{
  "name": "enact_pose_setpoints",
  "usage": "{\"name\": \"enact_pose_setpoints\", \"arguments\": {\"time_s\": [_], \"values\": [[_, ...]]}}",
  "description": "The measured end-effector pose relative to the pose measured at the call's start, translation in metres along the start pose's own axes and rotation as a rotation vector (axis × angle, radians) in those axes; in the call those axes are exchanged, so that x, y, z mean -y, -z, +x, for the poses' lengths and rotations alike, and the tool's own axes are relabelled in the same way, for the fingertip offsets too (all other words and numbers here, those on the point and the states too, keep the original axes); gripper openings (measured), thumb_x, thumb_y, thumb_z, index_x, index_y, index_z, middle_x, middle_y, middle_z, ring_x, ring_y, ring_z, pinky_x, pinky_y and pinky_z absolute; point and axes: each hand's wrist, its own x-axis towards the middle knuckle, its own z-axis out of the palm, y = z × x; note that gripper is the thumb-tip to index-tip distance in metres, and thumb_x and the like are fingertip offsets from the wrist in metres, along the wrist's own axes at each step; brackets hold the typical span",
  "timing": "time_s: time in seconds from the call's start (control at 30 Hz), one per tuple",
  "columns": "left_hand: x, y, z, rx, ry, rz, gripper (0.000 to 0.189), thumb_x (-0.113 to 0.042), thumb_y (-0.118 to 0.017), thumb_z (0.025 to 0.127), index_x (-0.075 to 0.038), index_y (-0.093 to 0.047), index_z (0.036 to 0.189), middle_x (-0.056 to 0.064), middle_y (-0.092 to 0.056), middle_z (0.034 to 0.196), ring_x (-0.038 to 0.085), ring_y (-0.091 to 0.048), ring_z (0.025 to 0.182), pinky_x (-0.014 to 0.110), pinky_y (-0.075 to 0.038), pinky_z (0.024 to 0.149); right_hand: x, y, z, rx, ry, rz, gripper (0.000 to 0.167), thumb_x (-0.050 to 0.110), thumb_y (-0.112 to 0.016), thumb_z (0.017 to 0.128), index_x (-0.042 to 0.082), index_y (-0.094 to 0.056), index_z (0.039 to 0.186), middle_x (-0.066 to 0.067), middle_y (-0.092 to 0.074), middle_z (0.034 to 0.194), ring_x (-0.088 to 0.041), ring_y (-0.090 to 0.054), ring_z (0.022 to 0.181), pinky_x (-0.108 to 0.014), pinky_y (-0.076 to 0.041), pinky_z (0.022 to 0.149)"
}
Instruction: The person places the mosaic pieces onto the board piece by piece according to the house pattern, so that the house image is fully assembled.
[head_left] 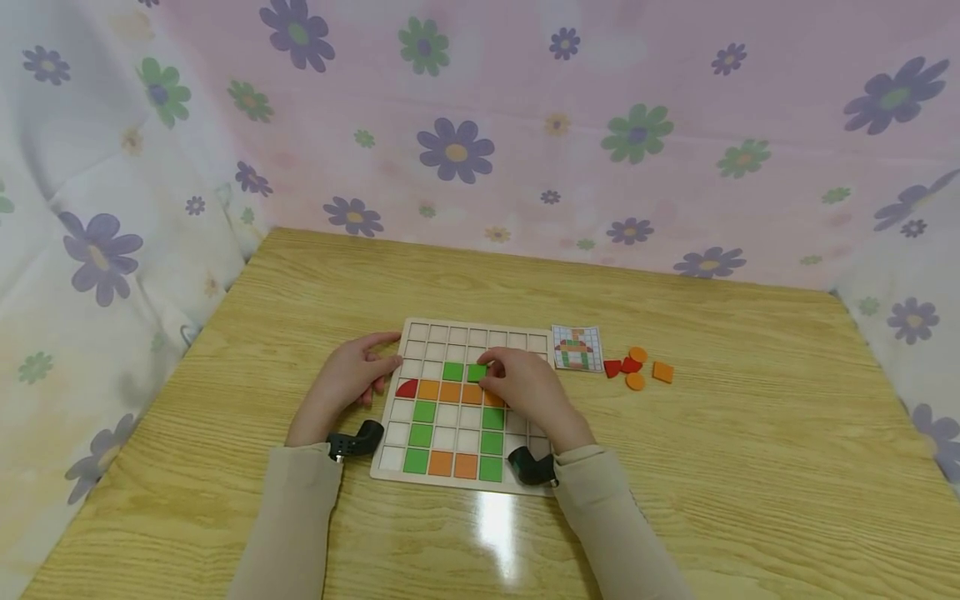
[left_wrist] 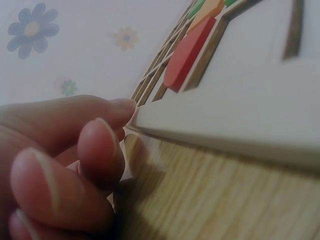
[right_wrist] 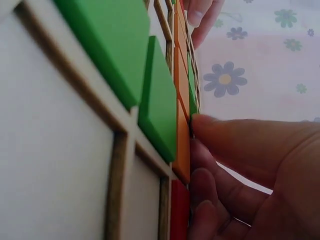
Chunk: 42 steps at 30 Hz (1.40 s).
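A wooden grid board [head_left: 380, 467] lies on the table with coloured tiles in its cells. My right hand [head_left: 525, 387] pinches a green square tile [head_left: 475, 372] between thumb and fingertips, over a cell above the orange row. Beside it sits another green tile [head_left: 453, 372]. Orange squares [head_left: 450, 392] form a row with a red quarter-circle [head_left: 407, 389] at its left end; in the right wrist view a red piece [right_wrist: 179, 210] shows at the other end. My left hand [head_left: 347, 377] rests at the board's left edge, fingertips touching the rim, other fingers loosely bent.
A small pattern card [head_left: 577, 348] lies against the board's upper right side. Right of it are loose pieces: orange discs [head_left: 636, 381], red pieces [head_left: 612, 367] and an orange square [head_left: 663, 372]. Flowered cloth [head_left: 525, 125] hangs behind the wooden table [head_left: 750, 433]. Both wrists wear black cameras [head_left: 531, 467].
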Motion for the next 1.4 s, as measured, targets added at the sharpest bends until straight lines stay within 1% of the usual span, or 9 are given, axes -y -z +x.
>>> {"name": "enact_pose_setpoints", "arguments": {"time_s": [0.3, 0.47, 0.63, 0.83, 0.93, 1.07, 1.17, 1.27, 1.4], "values": [[-0.001, -0.002, 0.0, 0.001, 0.002, -0.003, 0.042, -0.034, -0.058, 0.087, -0.029, -0.047, 0.127, 0.011, -0.053, 0.06, 0.016, -0.042, 0.037, 0.035, -0.045, 0.039, -0.002, -0.003, 0.0, -0.015, 0.009, -0.019, 0.025, 0.025, -0.067, 0.08, 0.021, -0.064, 0.104, 0.009, -0.053, 0.07, -0.011, -0.046, 0.062, -0.026, -0.037, 0.054], [-0.002, -0.001, 0.001, -0.006, 0.009, 0.0, 0.043, -0.035, -0.058, 0.086, -0.029, -0.048, 0.127, 0.01, -0.054, 0.06, 0.016, -0.042, 0.037, 0.034, -0.044, 0.038, -0.002, -0.004, 0.001, -0.018, 0.011, -0.017, 0.026, 0.026, -0.067, 0.08, 0.021, -0.064, 0.105, 0.009, -0.053, 0.071, -0.011, -0.046, 0.062, -0.026, -0.038, 0.054], [-0.001, -0.001, 0.002, -0.013, 0.003, 0.012, 0.044, -0.036, -0.059, 0.086, -0.028, -0.047, 0.128, 0.01, -0.053, 0.059, 0.016, -0.042, 0.037, 0.034, -0.045, 0.039, -0.001, -0.005, 0.001, -0.024, 0.014, -0.022, 0.025, 0.026, -0.067, 0.08, 0.021, -0.064, 0.104, 0.01, -0.053, 0.072, -0.01, -0.047, 0.062, -0.026, -0.038, 0.055], [0.0, -0.001, 0.001, -0.011, 0.003, -0.005, 0.045, -0.037, -0.059, 0.085, -0.03, -0.047, 0.128, 0.011, -0.054, 0.06, 0.016, -0.042, 0.036, 0.034, -0.045, 0.038, -0.001, -0.004, 0.001, -0.021, 0.017, -0.024, 0.025, 0.026, -0.067, 0.08, 0.021, -0.064, 0.105, 0.01, -0.053, 0.071, -0.01, -0.046, 0.062, -0.025, -0.038, 0.054], [0.0, -0.001, 0.001, -0.013, 0.005, -0.005, 0.045, -0.038, -0.059, 0.085, -0.03, -0.047, 0.128, 0.011, -0.054, 0.06, 0.015, -0.043, 0.036, 0.034, -0.044, 0.038, -0.002, -0.002, 0.0, -0.008, 0.026, -0.008, 0.026, 0.026, -0.066, 0.081, 0.02, -0.063, 0.106, 0.009, -0.053, 0.072, -0.011, -0.047, 0.063, -0.026, -0.039, 0.057], [0.0, -0.001, 0.001, -0.015, 0.007, 0.001, 0.045, -0.038, -0.059, 0.085, -0.03, -0.047, 0.128, 0.011, -0.054, 0.06, 0.016, -0.043, 0.036, 0.034, -0.044, 0.038, -0.006, 0.002, -0.001, 0.005, 0.024, 0.061, 0.025, 0.029, -0.063, 0.083, 0.021, -0.062, 0.107, 0.009, -0.056, 0.08, -0.01, -0.049, 0.071, -0.028, -0.042, 0.066], [0.0, -0.001, 0.001, -0.013, 0.004, 0.005, 0.045, -0.038, -0.059, 0.085, -0.03, -0.047, 0.128, 0.011, -0.054, 0.06, 0.016, -0.043, 0.037, 0.034, -0.044, 0.038, -0.011, 0.005, -0.002, 0.012, 0.02, 0.112, 0.026, 0.031, -0.059, 0.085, 0.021, -0.061, 0.109, 0.008, -0.058, 0.085, -0.011, -0.051, 0.076, -0.03, -0.043, 0.071], [0.0, -0.001, 0.001, -0.013, 0.006, 0.005, 0.045, -0.038, -0.058, 0.085, -0.029, -0.047, 0.128, 0.011, -0.054, 0.06, 0.016, -0.043, 0.037, 0.034, -0.045, 0.038, -0.014, 0.009, -0.002, 0.035, 0.033, 0.128, 0.027, 0.033, -0.058, 0.087, 0.021, -0.06, 0.111, 0.007, -0.058, 0.088, -0.012, -0.051, 0.079, -0.031, -0.044, 0.072], [0.001, -0.001, 0.001, -0.013, 0.005, 0.002, 0.045, -0.036, -0.059, 0.085, -0.029, -0.047, 0.128, 0.011, -0.054, 0.06, 0.015, -0.042, 0.036, 0.034, -0.045, 0.038, -0.018, 0.016, -0.003, 0.067, 0.055, 0.124, 0.029, 0.033, -0.056, 0.088, 0.022, -0.059, 0.113, 0.006, -0.058, 0.091, -0.012, -0.052, 0.082, -0.032, -0.044, 0.073]]}}
